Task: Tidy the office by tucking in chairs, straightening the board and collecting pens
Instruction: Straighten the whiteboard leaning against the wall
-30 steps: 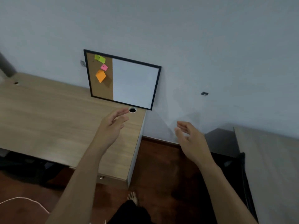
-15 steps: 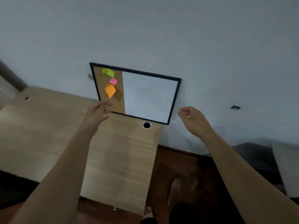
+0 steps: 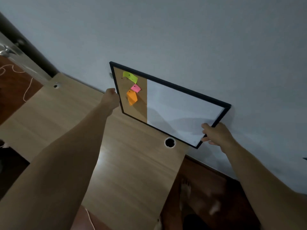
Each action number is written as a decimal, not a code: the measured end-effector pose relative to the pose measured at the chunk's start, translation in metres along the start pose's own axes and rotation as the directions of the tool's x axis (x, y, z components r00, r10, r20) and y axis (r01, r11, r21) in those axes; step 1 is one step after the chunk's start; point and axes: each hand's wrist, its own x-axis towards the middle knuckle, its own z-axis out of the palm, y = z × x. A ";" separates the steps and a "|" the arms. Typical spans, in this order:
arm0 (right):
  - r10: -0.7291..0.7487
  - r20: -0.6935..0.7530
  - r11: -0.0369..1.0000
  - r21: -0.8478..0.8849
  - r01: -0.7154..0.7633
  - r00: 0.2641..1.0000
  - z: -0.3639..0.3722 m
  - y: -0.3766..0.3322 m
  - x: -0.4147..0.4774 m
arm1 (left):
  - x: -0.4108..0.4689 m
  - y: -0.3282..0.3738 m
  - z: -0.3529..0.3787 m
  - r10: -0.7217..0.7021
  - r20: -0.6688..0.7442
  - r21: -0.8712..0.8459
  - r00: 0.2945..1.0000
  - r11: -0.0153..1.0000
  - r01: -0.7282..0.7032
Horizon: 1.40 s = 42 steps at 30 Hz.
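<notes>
A black-framed board (image 3: 179, 110), part cork and part whiteboard, hangs tilted on the grey wall above the desk. Green, pink and orange notes are pinned to its cork strip (image 3: 132, 90). My left hand (image 3: 111, 99) grips the board's left edge, its fingers hidden behind the frame. My right hand (image 3: 216, 134) holds the lower right edge of the frame, thumb on the front. No pens or chairs are in view.
A light wooden desk (image 3: 69, 123) runs along the wall under the board, with a round cable hole (image 3: 170, 142) near its right end. Dark red floor shows to the right, with my bare feet (image 3: 186, 188). A white cord (image 3: 25, 90) lies on the floor at far left.
Both hands rose from in front of me to the board and closed on its left and right edges. The view moved closer to the wall.
</notes>
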 end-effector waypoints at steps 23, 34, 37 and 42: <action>-0.099 -0.181 0.983 0.134 0.124 0.978 -0.050 0.121 -0.040 | -0.049 -0.033 0.035 0.339 0.027 -0.038 0.940 0.940 -0.338; -0.052 -0.492 0.940 0.270 0.209 0.869 -0.137 0.202 -0.192 | -0.176 -0.039 0.094 0.418 0.246 -0.204 0.874 0.904 -0.375; -0.033 -0.570 0.929 0.286 0.236 0.821 -0.163 0.232 -0.223 | -0.210 -0.025 0.123 0.446 0.334 -0.234 0.831 0.893 -0.385; -0.012 -0.682 0.888 0.329 0.322 0.731 -0.209 0.275 -0.268 | -0.267 -0.005 0.186 0.502 0.456 -0.280 0.735 0.865 -0.417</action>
